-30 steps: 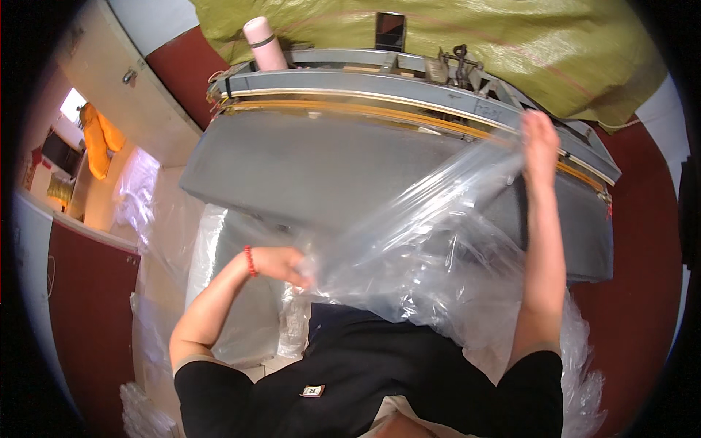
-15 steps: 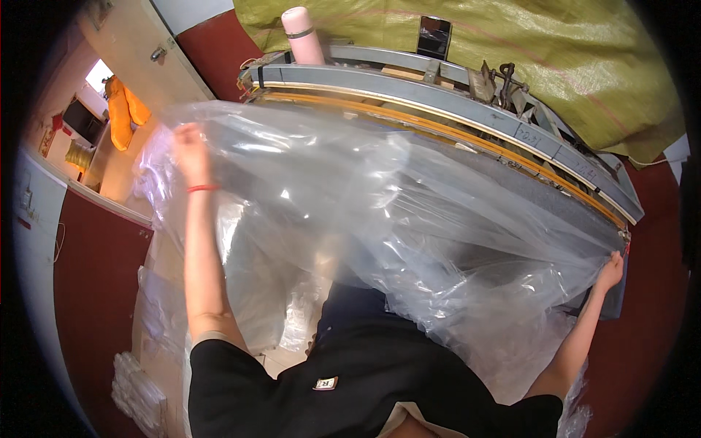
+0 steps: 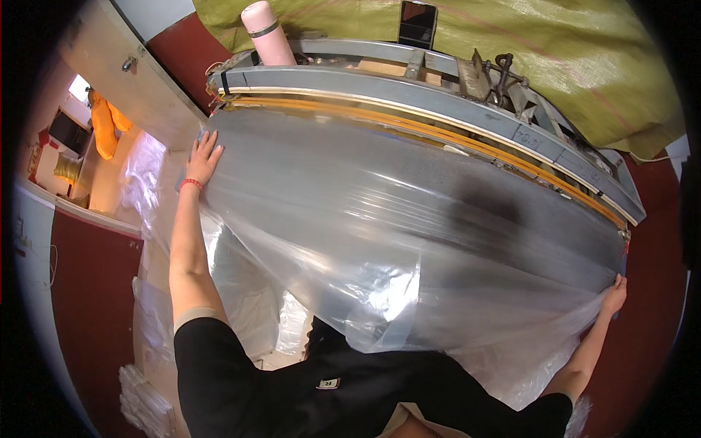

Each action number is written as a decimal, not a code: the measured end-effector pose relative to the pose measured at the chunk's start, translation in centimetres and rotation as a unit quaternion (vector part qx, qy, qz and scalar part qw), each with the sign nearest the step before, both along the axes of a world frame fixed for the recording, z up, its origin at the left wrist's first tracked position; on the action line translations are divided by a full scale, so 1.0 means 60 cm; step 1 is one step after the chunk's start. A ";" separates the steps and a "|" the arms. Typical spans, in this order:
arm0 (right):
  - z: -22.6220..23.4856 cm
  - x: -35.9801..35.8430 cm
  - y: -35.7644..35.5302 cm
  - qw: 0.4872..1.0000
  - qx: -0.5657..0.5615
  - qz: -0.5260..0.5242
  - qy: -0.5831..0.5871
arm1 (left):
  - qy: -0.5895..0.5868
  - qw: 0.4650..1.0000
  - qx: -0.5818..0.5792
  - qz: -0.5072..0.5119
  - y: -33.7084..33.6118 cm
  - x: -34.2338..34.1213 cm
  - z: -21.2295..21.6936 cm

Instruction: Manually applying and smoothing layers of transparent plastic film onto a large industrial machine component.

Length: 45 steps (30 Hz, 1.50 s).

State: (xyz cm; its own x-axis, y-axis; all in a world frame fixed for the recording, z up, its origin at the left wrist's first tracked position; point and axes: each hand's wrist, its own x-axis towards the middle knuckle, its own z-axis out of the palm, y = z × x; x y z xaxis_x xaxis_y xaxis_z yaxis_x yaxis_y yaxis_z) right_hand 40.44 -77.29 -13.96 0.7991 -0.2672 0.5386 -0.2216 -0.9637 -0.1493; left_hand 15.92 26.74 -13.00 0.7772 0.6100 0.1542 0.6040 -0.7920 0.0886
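A wide sheet of clear plastic film (image 3: 314, 219) lies stretched over a dark grey work surface (image 3: 526, 171), its near part hanging in folds toward my body. At the surface's far left corner my left hand (image 3: 202, 159) rests on the film, fingers spread and flat. My right hand (image 3: 617, 292) is at the right end, its fingers closed on the film's edge. Creases run across the sheet toward that hand. Behind the surface runs a long grey metal bar (image 3: 409, 98) with orange strips (image 3: 350, 111) along its near side.
A pink bottle (image 3: 267, 36) and a dark phone (image 3: 417, 25) stand behind the bar. Metal clamp parts (image 3: 502, 80) sit at its right. A green woven sheet (image 3: 555, 44) covers the back. Stacked clear bags (image 3: 144, 398) lie lower left, near an open door (image 3: 120, 55).
The bunched, raised film now lies flatter and tauter over the surface. My left hand has come down and spread out at the left corner; my right hand has moved slightly nearer me.
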 end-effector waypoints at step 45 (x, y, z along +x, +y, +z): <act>0.167 0.190 0.241 0.939 0.055 0.340 -0.019 | -0.288 0.928 0.082 0.220 -0.064 -0.458 -0.129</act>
State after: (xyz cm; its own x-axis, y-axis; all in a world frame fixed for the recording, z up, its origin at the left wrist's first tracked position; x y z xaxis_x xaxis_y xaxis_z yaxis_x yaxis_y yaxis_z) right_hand 51.83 -62.81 -3.94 0.7855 0.2422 0.5695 0.4466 -0.8589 -0.2506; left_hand -11.57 22.89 -20.75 0.2175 0.7811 0.5853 0.7618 -0.5107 0.3985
